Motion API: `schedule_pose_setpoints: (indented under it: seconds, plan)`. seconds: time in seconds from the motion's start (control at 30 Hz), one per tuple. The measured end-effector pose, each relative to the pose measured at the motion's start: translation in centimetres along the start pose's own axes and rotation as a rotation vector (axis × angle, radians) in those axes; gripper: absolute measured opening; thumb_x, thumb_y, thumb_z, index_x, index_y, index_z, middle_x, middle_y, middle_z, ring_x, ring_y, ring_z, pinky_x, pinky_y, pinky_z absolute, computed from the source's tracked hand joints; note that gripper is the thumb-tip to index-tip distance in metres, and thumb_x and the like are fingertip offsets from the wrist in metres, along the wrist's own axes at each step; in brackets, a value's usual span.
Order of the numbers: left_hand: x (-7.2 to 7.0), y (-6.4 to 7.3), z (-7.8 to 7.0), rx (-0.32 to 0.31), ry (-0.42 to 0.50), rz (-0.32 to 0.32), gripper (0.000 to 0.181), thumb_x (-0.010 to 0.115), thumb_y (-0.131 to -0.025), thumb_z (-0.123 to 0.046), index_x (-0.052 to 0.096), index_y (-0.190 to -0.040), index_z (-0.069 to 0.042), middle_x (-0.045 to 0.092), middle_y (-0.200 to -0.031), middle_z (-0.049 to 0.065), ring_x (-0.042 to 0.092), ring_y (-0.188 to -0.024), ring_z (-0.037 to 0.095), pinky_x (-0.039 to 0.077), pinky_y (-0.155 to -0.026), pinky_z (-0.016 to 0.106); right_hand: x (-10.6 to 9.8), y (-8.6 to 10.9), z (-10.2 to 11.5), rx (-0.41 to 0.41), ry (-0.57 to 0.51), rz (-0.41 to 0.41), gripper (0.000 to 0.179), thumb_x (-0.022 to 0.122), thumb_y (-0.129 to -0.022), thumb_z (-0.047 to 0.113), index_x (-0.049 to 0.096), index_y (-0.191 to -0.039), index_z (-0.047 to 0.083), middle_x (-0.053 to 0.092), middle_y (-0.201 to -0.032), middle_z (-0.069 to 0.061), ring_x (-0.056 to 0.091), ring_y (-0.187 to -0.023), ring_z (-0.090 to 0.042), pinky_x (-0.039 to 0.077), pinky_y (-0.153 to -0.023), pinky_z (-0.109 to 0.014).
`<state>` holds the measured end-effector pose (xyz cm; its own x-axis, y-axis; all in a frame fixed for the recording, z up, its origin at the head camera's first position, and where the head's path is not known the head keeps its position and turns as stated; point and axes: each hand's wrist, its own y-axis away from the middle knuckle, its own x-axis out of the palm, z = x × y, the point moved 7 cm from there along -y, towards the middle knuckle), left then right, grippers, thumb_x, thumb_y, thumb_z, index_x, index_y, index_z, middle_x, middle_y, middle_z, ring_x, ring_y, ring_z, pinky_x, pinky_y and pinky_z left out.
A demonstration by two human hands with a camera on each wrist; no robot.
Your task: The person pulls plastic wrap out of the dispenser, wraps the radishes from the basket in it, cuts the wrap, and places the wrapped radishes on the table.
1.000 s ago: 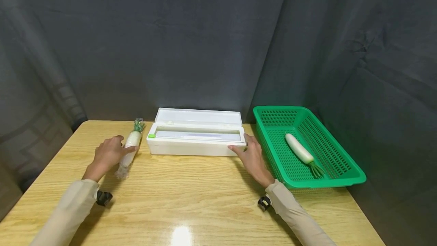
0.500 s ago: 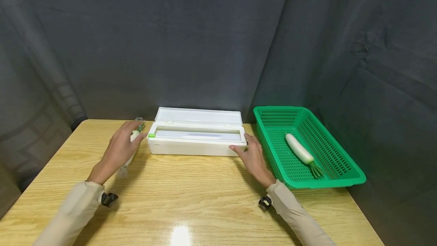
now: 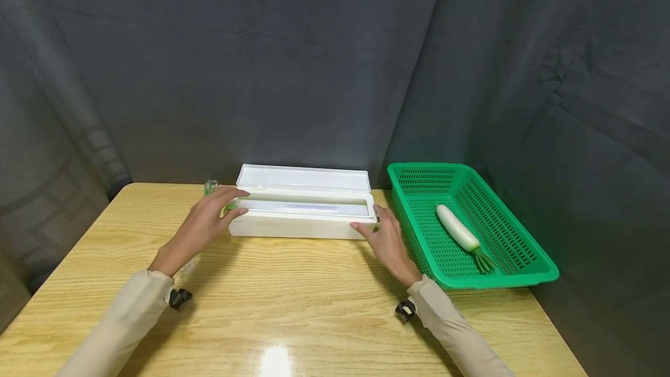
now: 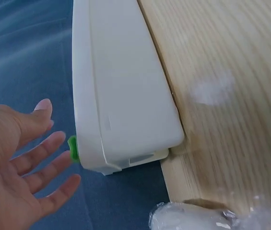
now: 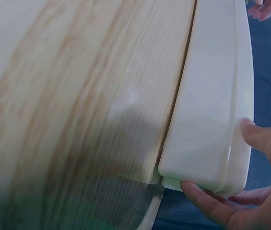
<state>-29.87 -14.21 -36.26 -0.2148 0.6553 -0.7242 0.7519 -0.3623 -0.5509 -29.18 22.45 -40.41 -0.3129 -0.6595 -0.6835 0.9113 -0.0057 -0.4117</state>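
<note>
Head view alone: bare radish (image 3: 457, 227); left hand (image 3: 203, 224) loose-fingered, right hand (image 3: 388, 243) around white box's (image 3: 298, 227) end.

My left sleeve (image 3: 117, 322) and right sleeve (image 3: 452, 324) are plain, pale beige cloth, long to the wrist and softly creased. Beside the left cuff (image 3: 157, 275) I wear a small, blocky black device (image 3: 180, 299); a matching black unit (image 3: 403, 314) on my right wrist shows a pale patch. My left hand (image 3: 201, 223) and right hand (image 3: 389, 243) are bare.
</note>
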Motion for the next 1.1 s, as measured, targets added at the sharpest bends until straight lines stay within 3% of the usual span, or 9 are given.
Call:
schedule_pose_setpoints:
  seconds: [0.2, 0.43, 0.6, 0.7, 0.9, 1.1]
  plan:
    - [1.3, -1.1, 0.0, 0.02, -0.066, 0.067, 0.024, 0.078, -0.094, -0.009, 0.076, -0.117, 0.0, 0.076, -0.117, 0.017, 0.073, -0.1, 0.037, 0.059, -0.082, 0.054, 0.0, -0.1, -0.1, -0.001, -0.009, 0.013, 0.077, 0.086, -0.089, 0.027, 0.052, -0.142, -0.017, 0.06, -0.132, -0.035, 0.06, -0.125, -0.047, 0.054, -0.101, -0.057]
    - [2.3, -1.9, 0.3, -0.041, -0.074, 0.169, 0.017, 0.077, -0.094, -0.01, 0.08, -0.11, -0.003, 0.078, -0.111, 0.015, 0.073, -0.094, 0.034, 0.059, -0.076, 0.05, 0.0, 0.1, 0.0, -0.005, -0.031, 0.041, 0.071, 0.085, -0.091, 0.024, 0.053, -0.142, -0.014, 0.058, -0.129, -0.032, 0.06, -0.111, -0.04, 0.055, -0.093, -0.055]
    - [2.2, -2.1, 0.5, -0.053, -0.062, 0.167, 0.012, 0.076, -0.095, -0.009, 0.081, -0.104, -0.003, 0.079, -0.104, 0.013, 0.073, -0.092, 0.033, 0.057, -0.079, 0.052, -0.1, -0.1, 0.2, -0.051, -0.056, 0.038, 0.082, 0.088, -0.087, 0.026, 0.048, -0.149, -0.01, 0.05, -0.143, -0.029, 0.049, -0.131, -0.04, 0.046, -0.11, -0.057]
    - [2.2, -2.3, 0.6, -0.049, -0.057, 0.154, 0.008, 0.077, -0.094, -0.009, 0.081, -0.099, -0.005, 0.08, -0.099, 0.01, 0.072, -0.091, 0.031, 0.056, -0.08, 0.051, -0.3, -0.3, 0.6, -0.095, -0.054, 0.018, 0.081, 0.088, -0.086, 0.027, 0.05, -0.148, -0.008, 0.047, -0.146, -0.028, 0.046, -0.136, -0.04, 0.043, -0.113, -0.058]
    - [2.2, -2.4, 0.9, -0.049, -0.03, 0.139, 0.004, 0.079, -0.092, -0.01, 0.082, -0.093, -0.008, 0.079, -0.092, 0.006, 0.069, -0.081, 0.022, 0.055, -0.074, 0.044, -0.6, -0.6, 1.6, -0.191, -0.05, -0.017, 0.06, 0.087, -0.087, 0.021, 0.062, -0.136, -0.005, 0.052, -0.14, -0.027, 0.049, -0.13, -0.042, 0.046, -0.107, -0.058]
    - [2.2, -2.5, 1.4, -0.081, 0.007, 0.144, 0.004, 0.078, -0.092, -0.007, 0.081, -0.09, -0.006, 0.078, -0.089, 0.007, 0.06, -0.071, 0.013, 0.049, -0.066, 0.032, -0.4, -1.1, 2.4, -0.25, -0.078, 0.012, 0.036, 0.08, -0.092, 0.013, 0.071, -0.124, -0.003, 0.065, -0.127, -0.022, 0.056, -0.122, -0.039, 0.049, -0.103, -0.054]
